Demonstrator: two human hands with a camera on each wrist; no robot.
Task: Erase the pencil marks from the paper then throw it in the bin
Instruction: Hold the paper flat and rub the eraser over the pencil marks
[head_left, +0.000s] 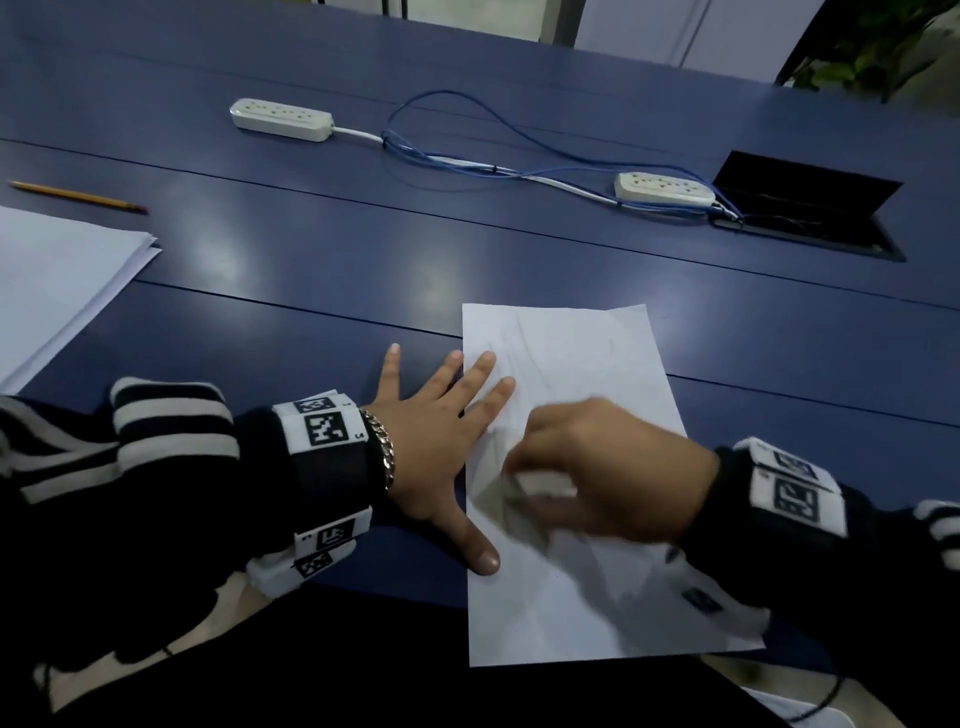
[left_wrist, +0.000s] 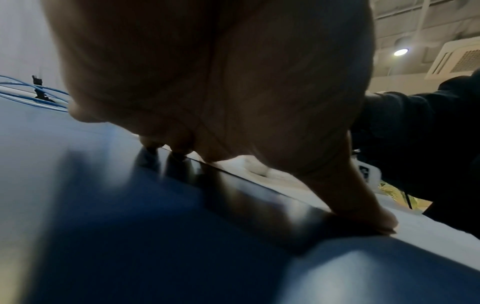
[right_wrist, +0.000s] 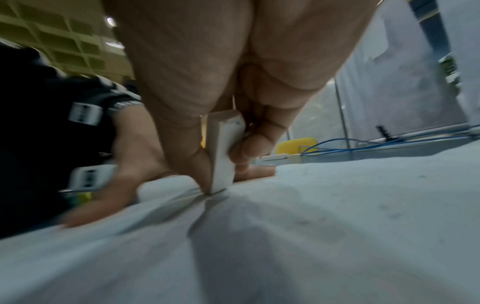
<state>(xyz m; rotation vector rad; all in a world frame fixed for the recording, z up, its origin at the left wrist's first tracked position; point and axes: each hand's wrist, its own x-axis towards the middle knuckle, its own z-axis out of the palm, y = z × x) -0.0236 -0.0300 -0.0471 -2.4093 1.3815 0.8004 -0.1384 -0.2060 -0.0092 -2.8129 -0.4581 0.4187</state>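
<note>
A white sheet of paper with faint pencil lines lies on the blue table at the near edge. My left hand lies flat with fingers spread, thumb and fingertips pressing the sheet's left edge. My right hand, blurred, pinches a white eraser between thumb and fingers, its lower end pressed on the paper. In the head view the eraser shows only as a pale blur under the fingers. No bin is in view.
A yellow pencil and a stack of white sheets lie at the left. Two white power strips with blue cables cross the far table, beside an open black cable hatch.
</note>
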